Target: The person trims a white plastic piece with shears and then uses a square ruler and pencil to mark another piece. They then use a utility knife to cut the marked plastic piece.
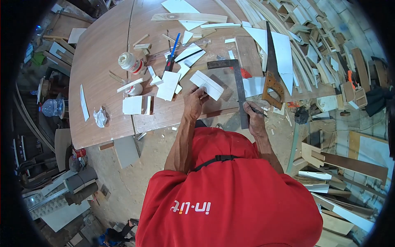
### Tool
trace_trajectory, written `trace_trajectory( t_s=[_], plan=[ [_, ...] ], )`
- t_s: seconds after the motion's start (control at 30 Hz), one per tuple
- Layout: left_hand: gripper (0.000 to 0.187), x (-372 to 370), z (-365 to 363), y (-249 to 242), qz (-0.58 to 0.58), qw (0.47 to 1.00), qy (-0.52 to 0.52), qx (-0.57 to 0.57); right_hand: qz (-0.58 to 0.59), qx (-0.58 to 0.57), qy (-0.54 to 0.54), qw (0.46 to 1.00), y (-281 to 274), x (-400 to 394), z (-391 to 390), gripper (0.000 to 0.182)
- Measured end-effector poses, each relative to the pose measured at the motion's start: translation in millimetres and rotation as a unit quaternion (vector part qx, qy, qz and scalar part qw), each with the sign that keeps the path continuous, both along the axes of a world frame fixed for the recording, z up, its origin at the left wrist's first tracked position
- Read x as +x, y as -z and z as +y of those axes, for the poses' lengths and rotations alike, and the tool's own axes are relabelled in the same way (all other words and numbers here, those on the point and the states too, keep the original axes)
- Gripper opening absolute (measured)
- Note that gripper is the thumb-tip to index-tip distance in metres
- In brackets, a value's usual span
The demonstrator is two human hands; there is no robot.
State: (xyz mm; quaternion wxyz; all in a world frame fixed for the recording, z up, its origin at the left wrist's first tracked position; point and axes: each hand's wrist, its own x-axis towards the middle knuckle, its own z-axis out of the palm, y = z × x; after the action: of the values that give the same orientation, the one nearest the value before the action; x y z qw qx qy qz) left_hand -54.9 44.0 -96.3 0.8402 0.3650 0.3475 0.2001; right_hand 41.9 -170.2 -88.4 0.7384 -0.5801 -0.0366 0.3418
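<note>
A: Fingers status?
B: Left hand (194, 100) has its fingers closed on the near end of the white strip (206, 85). Right hand (253, 116) is wrapped round a pencil (259, 110), touching the steel square (240, 92).
A: Strip axis?
B: Diagonal, running up and left of the square's blade. Handsaw (272, 78) right of the square. Desk (98, 82) is open left of the strip.

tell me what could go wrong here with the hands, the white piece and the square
The left hand holds the white piece by one end only, so it might slide off line. The right hand grips a pencil against the metal square, which could shift. The handsaw lies close to that hand, teeth exposed, and could nick it.
</note>
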Motion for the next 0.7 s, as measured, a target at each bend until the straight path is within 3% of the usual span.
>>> trace_trajectory(
  t_s=[0.4, 0.7],
  plan=[
    [0.027, -2.4, 2.8, -4.9, 0.012, 0.997, 0.07, 0.039, -0.018, -0.007, -0.03, 0.999, -5.2, -3.6, 3.8, 0.025],
    [0.025, -2.9, 5.6, 2.2, 0.011, 0.998, 0.061, 0.029, -0.076, -0.029, -0.042, 0.996, -0.7, -12.0, 13.8, 0.025]
  ],
)
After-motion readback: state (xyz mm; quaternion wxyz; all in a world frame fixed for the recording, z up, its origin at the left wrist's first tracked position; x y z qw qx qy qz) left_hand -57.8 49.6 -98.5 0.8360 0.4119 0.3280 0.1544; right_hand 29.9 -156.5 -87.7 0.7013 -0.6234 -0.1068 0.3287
